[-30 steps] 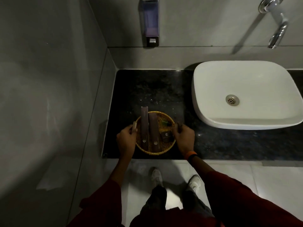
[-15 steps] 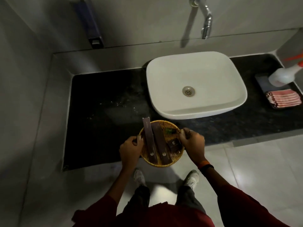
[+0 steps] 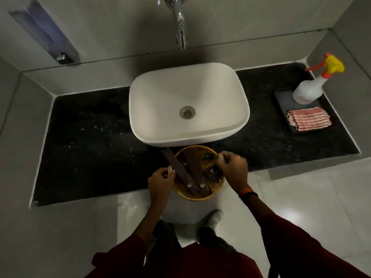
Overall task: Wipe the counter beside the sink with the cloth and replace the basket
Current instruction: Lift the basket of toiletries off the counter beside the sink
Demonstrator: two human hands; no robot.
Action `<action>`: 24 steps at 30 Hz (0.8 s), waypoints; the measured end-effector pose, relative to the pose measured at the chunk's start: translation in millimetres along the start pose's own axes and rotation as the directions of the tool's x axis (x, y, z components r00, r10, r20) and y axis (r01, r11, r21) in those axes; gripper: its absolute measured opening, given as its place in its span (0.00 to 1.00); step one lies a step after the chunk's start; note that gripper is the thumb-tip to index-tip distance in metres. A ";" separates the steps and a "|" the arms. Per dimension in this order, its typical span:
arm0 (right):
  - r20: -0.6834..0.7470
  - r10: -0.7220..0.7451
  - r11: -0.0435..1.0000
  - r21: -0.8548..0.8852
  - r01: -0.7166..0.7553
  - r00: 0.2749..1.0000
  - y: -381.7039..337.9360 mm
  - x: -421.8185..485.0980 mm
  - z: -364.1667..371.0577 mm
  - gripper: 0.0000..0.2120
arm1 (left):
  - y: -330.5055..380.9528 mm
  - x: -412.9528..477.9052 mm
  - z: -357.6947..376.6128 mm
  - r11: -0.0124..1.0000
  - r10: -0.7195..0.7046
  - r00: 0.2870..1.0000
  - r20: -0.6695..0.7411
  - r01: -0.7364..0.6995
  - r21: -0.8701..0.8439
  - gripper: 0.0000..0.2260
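Both the left hand (image 3: 160, 182) and right hand (image 3: 232, 167) grip the rim of the woven basket (image 3: 208, 194), holding dark packets (image 3: 195, 167), at the dark surface (image 3: 90, 147) edge before the sink (image 3: 188, 105), while the striped cloth (image 3: 308, 119) lies on a tray (image 3: 283, 97) beside a spray bottle (image 3: 309, 89).

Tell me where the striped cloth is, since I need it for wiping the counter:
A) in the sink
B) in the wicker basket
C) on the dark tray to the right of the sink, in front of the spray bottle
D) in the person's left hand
C: the red-and-white striped cloth lies folded on the dark tray right of the sink, in front of the spray bottle.
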State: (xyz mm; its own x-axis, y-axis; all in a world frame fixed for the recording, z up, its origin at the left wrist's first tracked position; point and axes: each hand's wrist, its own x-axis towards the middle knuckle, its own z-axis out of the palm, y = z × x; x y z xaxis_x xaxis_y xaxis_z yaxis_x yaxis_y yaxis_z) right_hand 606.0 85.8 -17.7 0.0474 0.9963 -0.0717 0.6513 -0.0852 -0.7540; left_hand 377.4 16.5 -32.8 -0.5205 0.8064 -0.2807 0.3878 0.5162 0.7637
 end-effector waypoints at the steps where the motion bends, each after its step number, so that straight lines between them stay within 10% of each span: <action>1: 0.013 -0.007 1.000 -0.005 0.007 1.000 2.9 3.8 -3.1 0.14 | 1.8 -2.9 5.3 1.000 -0.008 1.000 -0.006 0.008 -0.002 0.06; 19: 0.027 0.052 0.994 -0.101 -0.049 0.998 16.4 7.2 3.9 0.06 | -0.7 -1.6 14.8 0.991 -0.067 0.997 -0.034 0.062 -0.121 0.11; 24: -0.042 0.137 0.976 -0.164 -0.142 0.990 18.2 2.3 10.0 0.21 | 0.1 3.7 12.3 0.992 -0.018 0.998 -0.062 0.010 -0.127 0.21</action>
State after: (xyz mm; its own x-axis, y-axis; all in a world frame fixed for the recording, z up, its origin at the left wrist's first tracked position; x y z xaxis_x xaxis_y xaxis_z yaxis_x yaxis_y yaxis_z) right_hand 610.4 86.5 -38.1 0.1678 0.9749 -0.1464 0.7534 -0.2226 -0.6187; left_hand 384.9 23.1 -40.9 -0.5738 0.7774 -0.2578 0.2831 0.4836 0.8282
